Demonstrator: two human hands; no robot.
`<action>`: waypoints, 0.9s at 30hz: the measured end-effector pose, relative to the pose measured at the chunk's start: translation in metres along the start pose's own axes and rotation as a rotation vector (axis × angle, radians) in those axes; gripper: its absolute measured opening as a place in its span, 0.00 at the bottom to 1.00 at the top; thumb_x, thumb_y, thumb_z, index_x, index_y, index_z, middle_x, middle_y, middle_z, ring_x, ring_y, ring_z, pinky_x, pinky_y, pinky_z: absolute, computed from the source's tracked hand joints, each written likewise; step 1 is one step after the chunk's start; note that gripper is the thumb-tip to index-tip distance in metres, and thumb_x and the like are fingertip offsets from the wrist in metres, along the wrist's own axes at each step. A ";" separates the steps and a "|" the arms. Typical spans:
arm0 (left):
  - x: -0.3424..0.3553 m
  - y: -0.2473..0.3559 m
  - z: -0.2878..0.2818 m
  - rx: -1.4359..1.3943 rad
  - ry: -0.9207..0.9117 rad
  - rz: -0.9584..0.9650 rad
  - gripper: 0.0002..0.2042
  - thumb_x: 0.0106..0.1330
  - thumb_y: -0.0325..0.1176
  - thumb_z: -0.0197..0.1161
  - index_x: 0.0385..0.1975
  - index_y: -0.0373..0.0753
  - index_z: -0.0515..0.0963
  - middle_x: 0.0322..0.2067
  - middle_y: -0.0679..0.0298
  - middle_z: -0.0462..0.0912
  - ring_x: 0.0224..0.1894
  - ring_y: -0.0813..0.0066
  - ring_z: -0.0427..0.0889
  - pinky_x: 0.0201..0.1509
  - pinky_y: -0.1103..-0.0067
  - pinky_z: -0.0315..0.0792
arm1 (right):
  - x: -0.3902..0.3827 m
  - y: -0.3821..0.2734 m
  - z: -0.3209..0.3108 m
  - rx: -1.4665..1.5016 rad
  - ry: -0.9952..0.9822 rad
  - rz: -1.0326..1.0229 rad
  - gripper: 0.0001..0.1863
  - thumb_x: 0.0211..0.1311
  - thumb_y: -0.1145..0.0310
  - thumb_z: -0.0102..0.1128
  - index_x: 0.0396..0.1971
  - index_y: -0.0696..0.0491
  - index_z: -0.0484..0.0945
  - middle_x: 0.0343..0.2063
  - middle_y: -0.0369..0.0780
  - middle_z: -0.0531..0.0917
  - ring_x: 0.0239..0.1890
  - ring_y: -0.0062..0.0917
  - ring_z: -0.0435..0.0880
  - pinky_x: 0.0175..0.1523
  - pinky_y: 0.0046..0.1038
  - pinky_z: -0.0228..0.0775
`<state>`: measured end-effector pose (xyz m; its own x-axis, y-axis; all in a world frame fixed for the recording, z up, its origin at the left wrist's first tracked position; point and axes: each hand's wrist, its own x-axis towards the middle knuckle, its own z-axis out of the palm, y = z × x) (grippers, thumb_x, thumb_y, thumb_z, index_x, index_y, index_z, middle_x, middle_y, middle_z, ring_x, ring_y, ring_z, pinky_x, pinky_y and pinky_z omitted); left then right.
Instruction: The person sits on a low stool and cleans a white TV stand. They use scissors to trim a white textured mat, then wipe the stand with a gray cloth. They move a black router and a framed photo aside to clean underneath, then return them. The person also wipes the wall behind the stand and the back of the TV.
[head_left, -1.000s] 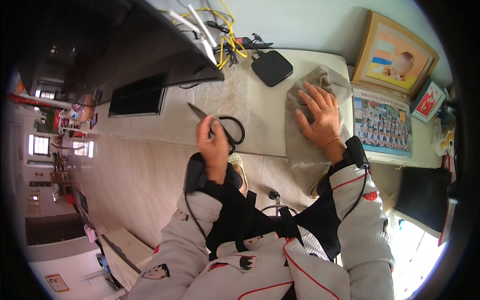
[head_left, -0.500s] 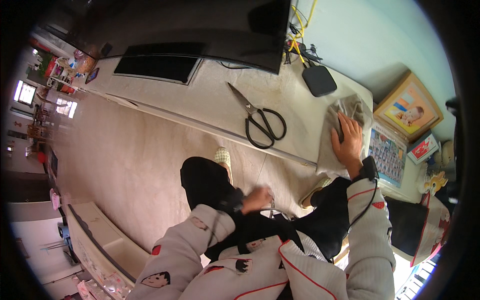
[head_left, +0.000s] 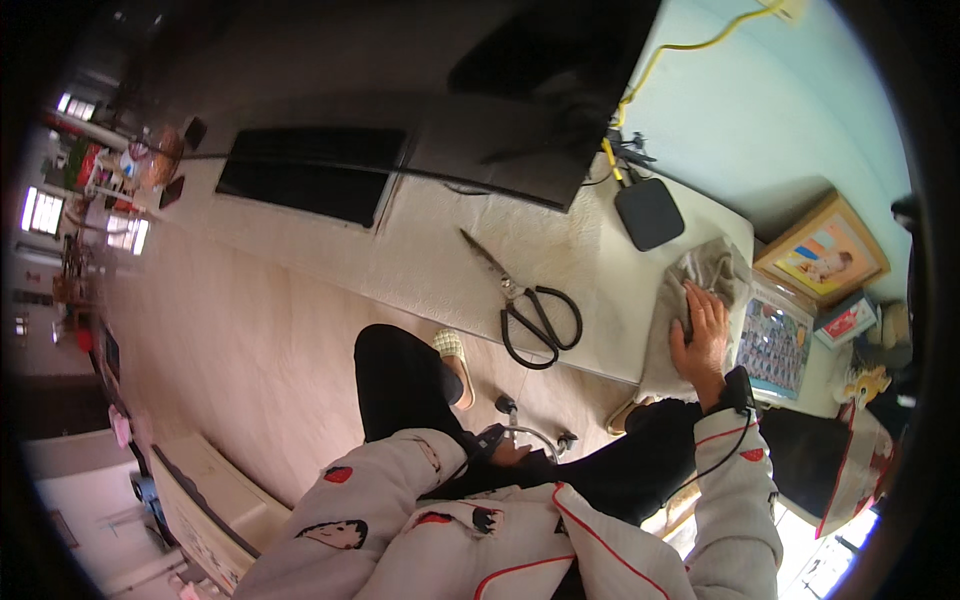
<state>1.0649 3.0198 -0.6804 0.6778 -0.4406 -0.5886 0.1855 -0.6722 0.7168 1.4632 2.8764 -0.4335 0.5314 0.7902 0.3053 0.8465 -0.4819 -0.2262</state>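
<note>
My right hand [head_left: 702, 341] lies on a crumpled grey cloth [head_left: 672, 318] at the right end of the white cabinet top, fingers stretched out flat over it. The cloth hangs partly over the front edge. Low by my lap, my left hand [head_left: 510, 455] is mostly hidden behind its sleeve and wrist strap; its fingers cannot be made out. To the left of the cloth lies a pair of scissors [head_left: 530, 318] with black looped handles, the blades pointing to the far left. A black set-top box [head_left: 649, 214] sits farther back, with a yellow cable [head_left: 690, 46] running to it.
A large dark television [head_left: 440, 90] stands over the cabinet top [head_left: 430, 255], with a black panel [head_left: 305, 185] in front. Framed photos [head_left: 826, 250] and a group picture [head_left: 772, 345] stand at the right. A chair base with casters [head_left: 540, 438] shows on the floor between my legs.
The view has shifted, so the cabinet things sit lower in the picture. My left hand has drawn in against my leg and is more hidden. My right hand stays on the cloth.
</note>
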 end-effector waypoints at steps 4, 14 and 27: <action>-0.019 -0.031 -0.037 -0.142 -0.081 -0.278 0.25 0.75 0.54 0.44 0.38 0.40 0.81 0.23 0.47 0.81 0.27 0.50 0.84 0.31 0.57 0.76 | -0.004 -0.001 -0.002 0.039 0.048 0.013 0.30 0.55 0.69 0.61 0.60 0.58 0.71 0.60 0.46 0.77 0.60 0.44 0.73 0.65 0.44 0.63; -0.071 -0.034 -0.148 0.091 0.258 -0.043 0.19 0.75 0.47 0.54 0.41 0.34 0.79 0.25 0.59 0.81 0.29 0.67 0.83 0.33 0.73 0.77 | -0.002 -0.039 -0.012 -0.236 0.220 -0.089 0.26 0.59 0.71 0.63 0.58 0.56 0.74 0.58 0.42 0.78 0.56 0.39 0.76 0.60 0.40 0.68; -0.206 -0.013 -0.280 -1.430 1.433 0.019 0.08 0.72 0.30 0.57 0.40 0.31 0.78 0.32 0.59 0.81 0.33 0.69 0.82 0.42 0.74 0.83 | 0.024 -0.217 0.059 -0.076 -0.101 0.127 0.28 0.52 0.72 0.64 0.57 0.57 0.72 0.44 0.46 0.81 0.50 0.42 0.80 0.53 0.38 0.76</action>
<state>1.1219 3.2860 -0.4633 0.5167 0.7391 -0.4321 0.0041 0.5026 0.8645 1.2906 3.0220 -0.4323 0.6314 0.7534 0.1836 0.7749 -0.6043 -0.1852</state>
